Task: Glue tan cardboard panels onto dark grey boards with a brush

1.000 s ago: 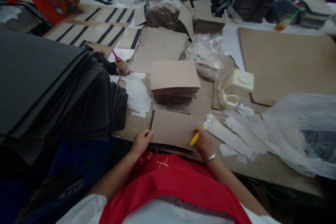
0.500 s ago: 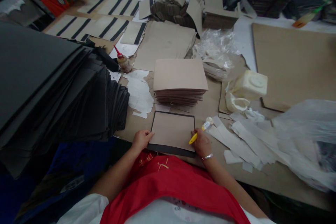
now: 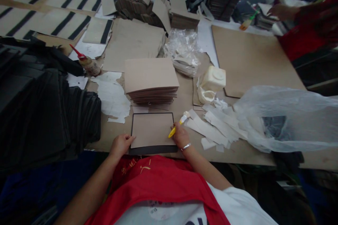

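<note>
Left hand (image 3: 120,145): narrow grip, pinching cardboard panel (image 3: 153,130)
Right hand (image 3: 181,137): holding yellow-handled brush (image 3: 181,122) (bristles (image 3: 187,114) clear, nice)
Black sheet (image 3: 155,150): I'd square the panel evenly over it

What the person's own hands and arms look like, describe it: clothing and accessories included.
Both the left hand and the right hand are ungloved. A shiny silver-coloured band circles the right wrist; none shows on the left. A white fabric sleeve leaves the right forearm bare. The left forearm is bare too; its sleeve is out of view.
</note>
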The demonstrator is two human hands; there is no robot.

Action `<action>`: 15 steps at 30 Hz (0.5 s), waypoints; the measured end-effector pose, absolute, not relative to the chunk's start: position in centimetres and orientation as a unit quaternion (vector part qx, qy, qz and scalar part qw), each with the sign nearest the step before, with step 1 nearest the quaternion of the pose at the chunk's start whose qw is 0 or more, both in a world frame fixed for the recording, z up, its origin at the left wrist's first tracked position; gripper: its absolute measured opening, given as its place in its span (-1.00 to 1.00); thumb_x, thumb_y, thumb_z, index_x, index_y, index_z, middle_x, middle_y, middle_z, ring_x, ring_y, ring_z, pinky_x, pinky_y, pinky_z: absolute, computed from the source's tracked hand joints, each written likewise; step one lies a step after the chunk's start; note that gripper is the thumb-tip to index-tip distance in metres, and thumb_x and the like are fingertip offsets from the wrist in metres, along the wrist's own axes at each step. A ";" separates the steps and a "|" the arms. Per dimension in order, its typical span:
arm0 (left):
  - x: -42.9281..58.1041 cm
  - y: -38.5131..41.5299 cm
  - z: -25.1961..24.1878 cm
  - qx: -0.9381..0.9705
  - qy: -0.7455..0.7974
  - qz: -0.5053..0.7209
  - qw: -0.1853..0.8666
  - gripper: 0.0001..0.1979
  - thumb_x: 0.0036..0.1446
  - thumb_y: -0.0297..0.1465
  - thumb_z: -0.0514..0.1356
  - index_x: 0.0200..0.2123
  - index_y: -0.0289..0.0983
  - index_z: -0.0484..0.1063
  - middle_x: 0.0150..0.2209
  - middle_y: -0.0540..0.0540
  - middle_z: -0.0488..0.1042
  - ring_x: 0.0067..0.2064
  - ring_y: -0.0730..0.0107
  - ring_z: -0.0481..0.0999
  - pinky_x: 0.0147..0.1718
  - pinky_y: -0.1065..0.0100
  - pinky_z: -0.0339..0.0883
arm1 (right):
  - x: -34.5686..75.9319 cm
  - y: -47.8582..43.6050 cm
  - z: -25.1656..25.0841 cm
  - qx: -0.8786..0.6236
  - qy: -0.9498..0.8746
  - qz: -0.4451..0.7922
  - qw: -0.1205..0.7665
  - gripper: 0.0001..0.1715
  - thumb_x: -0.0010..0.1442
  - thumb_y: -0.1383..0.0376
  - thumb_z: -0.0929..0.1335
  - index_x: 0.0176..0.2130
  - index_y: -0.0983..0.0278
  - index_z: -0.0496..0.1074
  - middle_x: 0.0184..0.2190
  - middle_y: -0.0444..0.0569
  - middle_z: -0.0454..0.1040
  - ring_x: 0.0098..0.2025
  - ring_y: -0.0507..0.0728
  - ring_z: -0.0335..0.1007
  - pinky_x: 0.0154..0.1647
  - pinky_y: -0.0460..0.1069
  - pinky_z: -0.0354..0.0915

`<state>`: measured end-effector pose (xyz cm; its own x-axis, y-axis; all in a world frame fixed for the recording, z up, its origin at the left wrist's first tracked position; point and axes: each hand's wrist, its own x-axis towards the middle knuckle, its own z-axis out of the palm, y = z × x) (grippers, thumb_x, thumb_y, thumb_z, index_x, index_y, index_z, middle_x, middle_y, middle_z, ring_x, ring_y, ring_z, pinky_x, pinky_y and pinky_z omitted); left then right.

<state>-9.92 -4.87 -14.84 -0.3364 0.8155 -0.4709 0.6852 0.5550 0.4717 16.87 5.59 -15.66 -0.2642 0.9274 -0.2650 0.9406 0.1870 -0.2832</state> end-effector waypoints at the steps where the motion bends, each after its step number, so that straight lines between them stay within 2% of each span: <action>1: -9.9 -4.8 -14.9 0.464 0.813 0.089 0.341 -0.60 0.04 -0.10 0.03 -0.64 -0.25 0.35 -0.63 -0.02 0.37 -0.52 0.40 0.33 -0.52 0.41 0.02 | 16.8 5.6 -15.6 0.604 0.772 -0.198 0.022 -0.70 0.30 0.23 0.16 -0.05 0.31 0.29 -0.32 0.07 0.50 -0.34 0.08 0.41 -0.37 -0.08 0.16; 5: -10.1 -4.3 -14.3 0.472 0.822 0.031 0.317 -0.59 0.06 -0.10 0.04 -0.63 -0.25 0.37 -0.62 -0.04 0.38 -0.52 0.39 0.34 -0.54 0.40 0.01 | 16.5 5.8 -14.9 0.596 0.780 -0.185 0.053 -0.70 0.29 0.22 0.16 -0.07 0.30 0.28 -0.36 0.06 0.48 -0.36 0.09 0.40 -0.40 -0.07 0.14; 8: -10.1 -3.8 -13.1 0.494 0.822 -0.043 0.281 -0.61 0.08 -0.09 0.06 -0.51 -0.27 0.44 -0.50 -0.13 0.48 -0.41 0.30 0.42 -0.46 0.39 0.13 | 16.8 6.1 -14.2 0.602 0.783 -0.142 0.061 -0.65 0.25 0.15 0.20 -0.07 0.32 0.28 -0.39 0.09 0.46 -0.37 0.14 0.39 -0.41 -0.04 0.15; 11: -9.6 -3.1 -12.0 0.567 0.800 -0.062 0.188 -0.67 0.11 -0.23 0.10 -0.17 -0.33 0.44 -0.15 -0.27 0.49 -0.10 0.15 0.44 -0.17 0.29 0.23 | 16.8 6.7 -14.3 0.567 0.819 -0.080 0.012 -0.62 0.20 0.17 0.25 -0.06 0.36 0.30 -0.29 0.19 0.45 -0.23 0.23 0.37 -0.29 0.03 0.21; 13: -8.9 -2.5 -11.8 0.667 0.727 -0.046 0.156 -0.63 0.16 -0.41 0.03 0.05 -0.28 0.31 0.11 -0.27 0.33 0.14 0.15 0.28 0.04 0.22 0.13 | 16.3 6.9 -14.9 0.499 0.863 -0.067 -0.032 -0.67 0.16 0.32 0.25 -0.06 0.38 0.32 -0.11 0.25 0.42 -0.08 0.26 0.32 -0.13 0.08 0.21; 15: -8.0 -1.8 -11.8 0.740 0.646 -0.051 0.180 -0.54 0.17 -0.52 -0.05 0.15 -0.22 0.21 0.25 -0.20 0.14 0.25 0.20 0.12 0.13 0.19 0.03 | 15.6 6.8 -15.6 0.448 0.888 -0.081 -0.062 -0.66 0.11 0.45 0.23 -0.08 0.39 0.34 0.04 0.26 0.34 0.03 0.24 0.25 -0.01 0.09 0.18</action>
<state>-7.96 -1.85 -11.81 0.1594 0.9378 -0.3084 0.9748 -0.1001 0.1994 15.61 6.81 -15.55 -0.5914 0.8055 0.0385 0.7854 0.5861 -0.1992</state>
